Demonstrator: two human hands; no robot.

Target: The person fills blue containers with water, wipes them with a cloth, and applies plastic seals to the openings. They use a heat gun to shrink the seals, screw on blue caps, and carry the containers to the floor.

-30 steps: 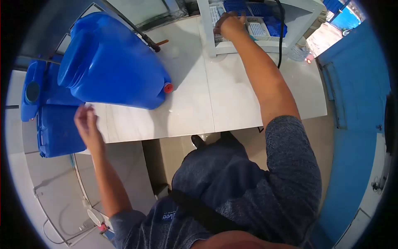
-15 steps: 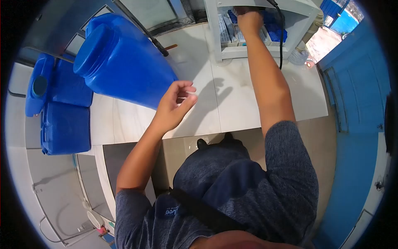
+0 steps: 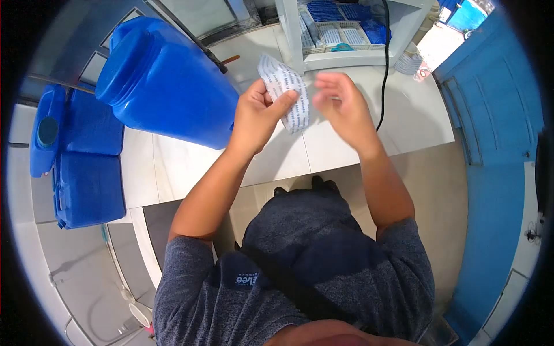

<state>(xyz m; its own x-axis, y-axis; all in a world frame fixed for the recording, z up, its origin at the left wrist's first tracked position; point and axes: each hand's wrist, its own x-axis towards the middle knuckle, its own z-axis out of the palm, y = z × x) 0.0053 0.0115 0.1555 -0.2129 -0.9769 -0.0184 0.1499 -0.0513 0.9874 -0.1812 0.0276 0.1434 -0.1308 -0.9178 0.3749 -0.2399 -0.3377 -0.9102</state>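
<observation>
My left hand [image 3: 259, 112] grips a white strip [image 3: 287, 86] covered in rows of small dark blue print, thumb on its face and fingers behind. The strip curves and stands over the white tiled counter [image 3: 283, 164]. Just to its right is my right hand [image 3: 345, 109], fingers apart and slightly blurred, with nothing in it. Close on the left of my left hand leans a large blue jug [image 3: 179, 86] with a round screw cap [image 3: 124, 66].
A white shelf unit [image 3: 346, 60] at the back holds baskets with printed strips [image 3: 330, 36] and blue items [image 3: 323, 10]. A black cable [image 3: 385, 75] hangs in front. More blue jugs [image 3: 89, 187] stand at left; a blue door [image 3: 490, 109] is at right.
My right hand has come out of the shelf toward me and is now beside my left hand. The white printed strip is now in my left hand, which was holding nothing before.
</observation>
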